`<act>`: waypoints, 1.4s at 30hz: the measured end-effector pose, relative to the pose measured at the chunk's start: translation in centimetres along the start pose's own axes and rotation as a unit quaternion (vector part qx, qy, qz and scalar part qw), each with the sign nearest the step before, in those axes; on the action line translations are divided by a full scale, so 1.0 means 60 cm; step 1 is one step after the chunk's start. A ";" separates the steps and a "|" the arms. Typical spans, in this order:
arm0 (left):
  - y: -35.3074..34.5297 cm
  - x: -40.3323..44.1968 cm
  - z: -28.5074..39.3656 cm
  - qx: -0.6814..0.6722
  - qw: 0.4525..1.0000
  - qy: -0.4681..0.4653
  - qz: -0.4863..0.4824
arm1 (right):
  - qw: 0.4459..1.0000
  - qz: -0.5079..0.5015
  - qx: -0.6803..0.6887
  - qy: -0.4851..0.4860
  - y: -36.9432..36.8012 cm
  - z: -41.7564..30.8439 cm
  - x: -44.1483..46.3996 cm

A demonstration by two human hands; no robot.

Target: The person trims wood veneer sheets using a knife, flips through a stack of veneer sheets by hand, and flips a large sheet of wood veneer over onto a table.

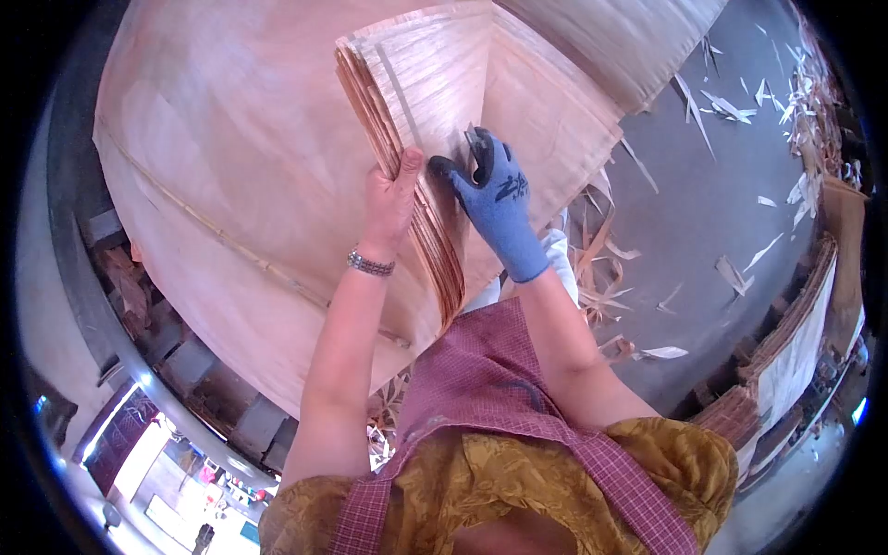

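Note:
My left hand (393, 208), bare with a bracelet at the wrist, is closed on the edge of a stack of thin wood veneer sheets (393, 116). Its thumb lies on the top face. The layered edges of the folded-up stack run down past my fingers toward the apron. My right hand (499, 199) wears a blue glove with dark fingertips and is just right of the left one, over the veneer. Its fingers are curled around a small grey object (469, 141), whose kind I cannot make out.
A large pale veneer sheet (222, 139) spreads to the left, with a thin cane-like stick (217, 227) on it. Another sheet (629, 42) lies at the top right. Veneer scraps (731, 109) litter the grey surface. Stacked sheets (786, 333) stand at the far right.

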State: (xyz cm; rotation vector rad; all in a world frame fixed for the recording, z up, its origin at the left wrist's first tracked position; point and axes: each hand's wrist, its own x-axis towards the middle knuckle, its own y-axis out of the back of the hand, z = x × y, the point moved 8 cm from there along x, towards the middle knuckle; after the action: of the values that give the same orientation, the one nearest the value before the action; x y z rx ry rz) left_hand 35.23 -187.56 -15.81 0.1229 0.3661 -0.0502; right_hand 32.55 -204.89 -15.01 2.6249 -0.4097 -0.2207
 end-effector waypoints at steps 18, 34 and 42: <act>0.001 -0.002 -0.006 -0.001 1.000 0.025 0.017 | 0.985 0.075 -0.007 0.152 0.097 -0.059 -0.087; -0.002 0.000 -0.007 0.007 1.000 0.007 0.019 | 0.980 0.188 0.064 -0.007 0.105 -0.030 -0.047; -0.001 0.005 -0.009 -0.017 1.000 -0.004 -0.008 | 0.999 0.035 0.004 -0.021 0.015 -0.026 -0.016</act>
State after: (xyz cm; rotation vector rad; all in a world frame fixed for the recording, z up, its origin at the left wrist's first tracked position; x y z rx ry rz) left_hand 35.31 -187.57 -16.45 0.0862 0.3591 -0.0606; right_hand 31.79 -204.66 -13.15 2.6121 -0.5167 -0.2516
